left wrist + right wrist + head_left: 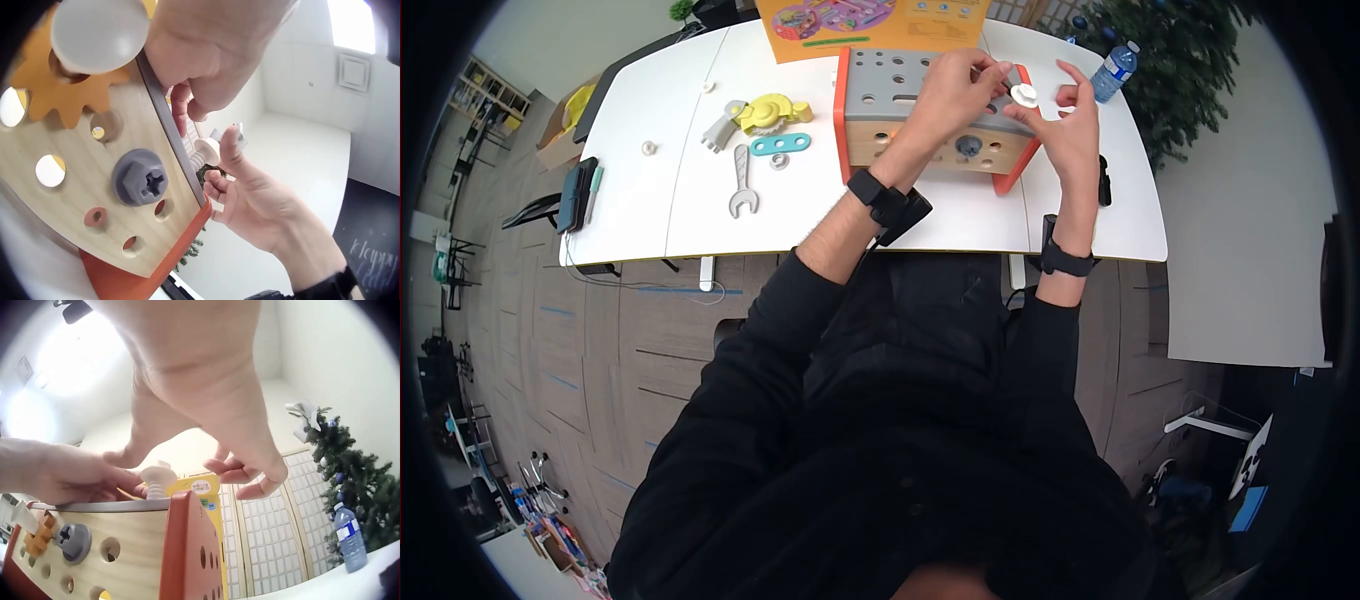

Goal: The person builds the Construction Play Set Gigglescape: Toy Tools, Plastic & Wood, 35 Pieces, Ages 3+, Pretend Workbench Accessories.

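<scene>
A toy workbench has a grey top [875, 85], a wooden front [81, 206] and red-orange ends [187, 550]. A white screw [1025, 95] stands upright in its top near the right end, threads partly showing under the screw head [158, 475]. My left hand [955, 95] rests over the top, just left of the screw, fingers bent [180, 109]; nothing is clearly seen in them. On the screw's other side is my right hand [1072, 135], thumb beside the screw head and other fingers spread and loosely bent [240, 475]. Whether the thumb touches it, I cannot tell.
Left of the workbench lie a grey wrench [742, 180], a teal strip [780, 144], a yellow and grey toy tool [770, 112] and small round pieces. An orange printed box [875, 25] stands behind. A water bottle [1115, 72] is at the back right.
</scene>
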The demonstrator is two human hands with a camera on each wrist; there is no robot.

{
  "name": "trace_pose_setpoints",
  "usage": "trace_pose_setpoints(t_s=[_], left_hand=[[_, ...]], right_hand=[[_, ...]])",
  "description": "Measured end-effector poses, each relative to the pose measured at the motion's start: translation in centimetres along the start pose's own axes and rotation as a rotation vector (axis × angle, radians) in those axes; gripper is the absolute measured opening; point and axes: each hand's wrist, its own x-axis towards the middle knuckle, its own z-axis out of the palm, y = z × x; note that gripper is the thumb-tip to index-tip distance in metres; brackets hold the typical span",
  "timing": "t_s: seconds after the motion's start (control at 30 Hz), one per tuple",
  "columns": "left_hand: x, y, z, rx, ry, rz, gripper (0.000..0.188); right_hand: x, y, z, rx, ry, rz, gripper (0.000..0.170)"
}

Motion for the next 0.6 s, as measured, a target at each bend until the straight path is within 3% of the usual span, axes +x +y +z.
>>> trace_pose_setpoints(t_s=[0.03, 0.1, 0.23, 0.3, 0.5, 0.6], left_hand=[[0.0, 0.0, 0.0, -0.018, 0.007, -0.004, 0.035], [0.1, 0.0, 0.0, -0.035, 0.015, -0.007, 0.036], [0.0, -0.1, 0.0, -0.001, 0.028, 0.01, 0.037], [0.1, -0.1, 0.2, 0.008, 0.039, 0.005, 0.038], [0.3, -0.5, 0.7, 0.08, 0.104, 0.008, 0.04], [0.3, -0.2, 0.6, 0.106, 0.109, 0.015, 0.042]], right_hand=[[-0.1, 0.2, 0.0, -0.001, 0.002, 0.001, 0.074], [-0.4, 0.5, 0.1, 0.281, -0.032, -0.114, 0.077], [-0.4, 0.7, 0.0, 0.38, -0.062, -0.202, 0.079], [-0.4, 1.4, 0.0, 0.693, -0.169, 0.09, 0.079], [-0.9, -0.2, -0.5, 0.519, 0.005, 0.127, 0.059], [-0.8, 0.7, 0.2, 0.675, -0.011, 0.024, 0.045]])
